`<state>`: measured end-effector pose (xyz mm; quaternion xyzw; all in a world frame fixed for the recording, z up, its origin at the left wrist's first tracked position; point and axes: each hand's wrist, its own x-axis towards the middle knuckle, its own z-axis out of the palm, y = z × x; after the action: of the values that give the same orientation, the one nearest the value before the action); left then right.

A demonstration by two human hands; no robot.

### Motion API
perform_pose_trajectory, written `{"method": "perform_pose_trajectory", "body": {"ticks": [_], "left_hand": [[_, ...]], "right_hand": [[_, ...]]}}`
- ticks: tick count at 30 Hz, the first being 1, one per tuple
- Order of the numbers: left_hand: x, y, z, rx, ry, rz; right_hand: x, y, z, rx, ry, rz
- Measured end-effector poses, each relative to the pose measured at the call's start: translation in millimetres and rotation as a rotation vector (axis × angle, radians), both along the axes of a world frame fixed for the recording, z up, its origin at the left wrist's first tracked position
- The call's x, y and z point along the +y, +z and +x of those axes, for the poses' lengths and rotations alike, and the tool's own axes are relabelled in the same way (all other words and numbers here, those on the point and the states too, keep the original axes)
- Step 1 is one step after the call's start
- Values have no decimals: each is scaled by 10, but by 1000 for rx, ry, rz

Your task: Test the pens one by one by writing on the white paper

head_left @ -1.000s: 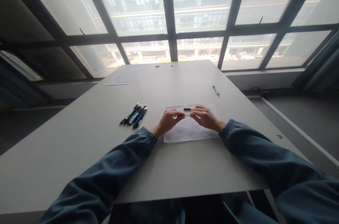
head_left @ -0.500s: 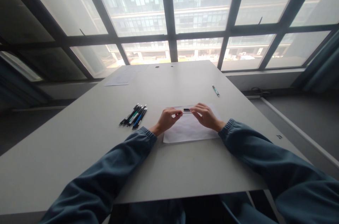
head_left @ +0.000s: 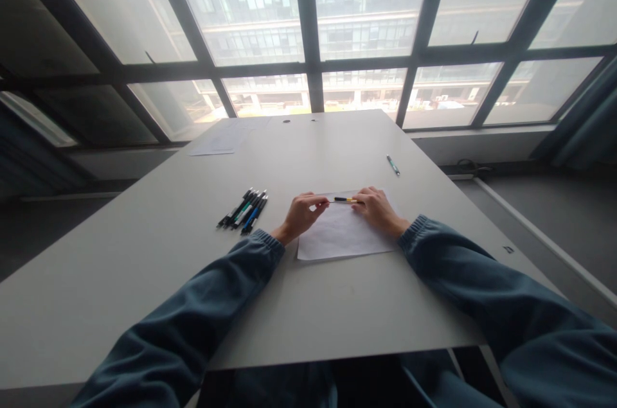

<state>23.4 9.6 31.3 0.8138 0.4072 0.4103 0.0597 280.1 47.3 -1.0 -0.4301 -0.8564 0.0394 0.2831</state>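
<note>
My left hand (head_left: 303,214) is closed in a pinch on one end of a thin dark rod (head_left: 331,202) that looks like a pen refill. Across from it, my right hand (head_left: 376,207) has its fingers closed at the rod's other end, where the fingertips partly hide it. Just behind the rod lies a black and yellow pen part (head_left: 343,199), its right end by my right fingers. Both hands are over the white paper (head_left: 344,234), low above it or resting on it.
Several pens (head_left: 245,210) lie in a bundle to the left of my left hand. A single pen (head_left: 393,165) is farther off to the right. More paper (head_left: 214,146) lies at the table's far left, before the windows (head_left: 364,9).
The thin rod and my left fingertips have shifted slightly away from me and left. My right fingers have moved right, uncovering the yellow section of the pen part.
</note>
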Motion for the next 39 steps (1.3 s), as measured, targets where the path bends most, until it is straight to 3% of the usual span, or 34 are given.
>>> {"method": "perform_pose_trajectory", "body": {"ticks": [9, 17, 20, 32, 39], "left_hand": [[15, 0, -7, -36, 1, 1], [139, -3, -157, -170, 160, 2], [166, -25, -181, -176, 162, -10], [152, -21, -163, -134, 134, 13], [147, -54, -137, -2, 52, 64]], "right_hand": [[23, -6, -12, 53, -37, 10], [49, -25, 21, 193, -186, 118], [33, 1, 20, 225, -205, 122], [3, 51, 14, 299, -167, 151], [-53, 91, -10, 193, -91, 183]]}}
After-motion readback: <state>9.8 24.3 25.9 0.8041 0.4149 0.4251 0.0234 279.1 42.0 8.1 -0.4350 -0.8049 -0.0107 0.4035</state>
